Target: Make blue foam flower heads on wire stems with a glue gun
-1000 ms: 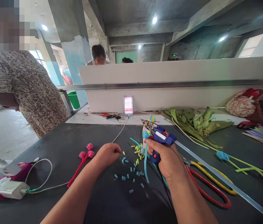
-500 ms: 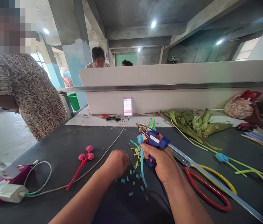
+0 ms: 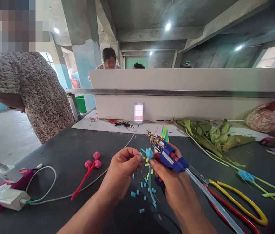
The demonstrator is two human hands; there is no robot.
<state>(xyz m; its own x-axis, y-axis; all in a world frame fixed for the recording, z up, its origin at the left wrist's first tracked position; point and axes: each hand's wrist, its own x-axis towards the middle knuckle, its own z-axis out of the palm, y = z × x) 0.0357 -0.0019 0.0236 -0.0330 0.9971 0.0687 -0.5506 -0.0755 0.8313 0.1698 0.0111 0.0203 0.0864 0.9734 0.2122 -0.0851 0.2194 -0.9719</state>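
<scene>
My right hand (image 3: 170, 172) grips a blue glue gun (image 3: 170, 156) with a clear glue stick running from its back. Between the same hand's thumb and fingers is a blue fuzzy stem (image 3: 150, 180) topped by a blue cluster (image 3: 149, 153). Close to that cluster, my left hand (image 3: 125, 165) pinches a small blue piece (image 3: 140, 155) between thumb and forefinger. Small cut blue pieces (image 3: 133, 194) and yellow-green pieces (image 3: 148, 176) lie scattered on the dark table below the hands.
Red-and-yellow-handled scissors (image 3: 240, 195) lie right. Left are a pink stem with balls (image 3: 86, 178) and a purple power strip (image 3: 18, 182). Green leaves (image 3: 208, 135), a lit phone (image 3: 138, 112) and pliers (image 3: 123, 124) lie behind. A person (image 3: 40, 94) stands at left.
My left hand has risen from the scattered pieces toward the blue cluster, with a small blue piece now in its pinch. The view has shifted slightly.
</scene>
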